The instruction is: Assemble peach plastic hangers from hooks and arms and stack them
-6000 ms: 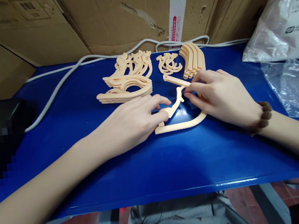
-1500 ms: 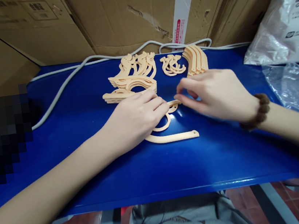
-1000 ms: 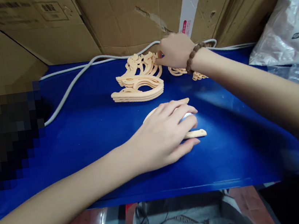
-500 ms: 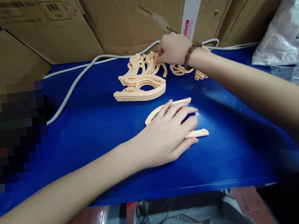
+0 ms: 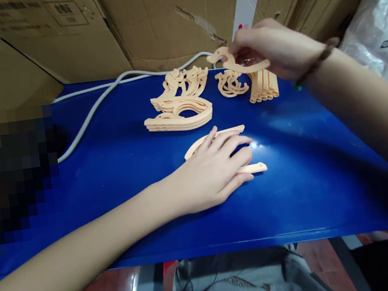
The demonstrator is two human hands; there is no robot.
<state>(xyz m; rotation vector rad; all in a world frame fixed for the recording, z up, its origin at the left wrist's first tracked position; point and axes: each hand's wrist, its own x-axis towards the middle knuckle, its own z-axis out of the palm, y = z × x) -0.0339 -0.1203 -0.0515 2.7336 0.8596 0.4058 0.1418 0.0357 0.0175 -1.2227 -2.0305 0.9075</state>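
Observation:
My left hand lies flat with fingers spread over a curved peach-coloured plastic piece, and much of that piece is hidden under the palm. A straight end of peach plastic sticks out by the thumb. Raised above the back of the table, my right hand is closed on a curved, swan-shaped peach plastic piece. Below and left of it are a pile of similar curved pieces, a stack of larger curved pieces, several small hooks and several straight bars.
A blue table carries everything. Cardboard boxes stand along its back edge, with a white cable in front of them. A clear plastic bag is at the right. Under the front edge hangs a printed grey sack.
My right hand has come up and right from the pile of curved pieces with one swan-shaped piece in its fingers. My left hand stays on its piece.

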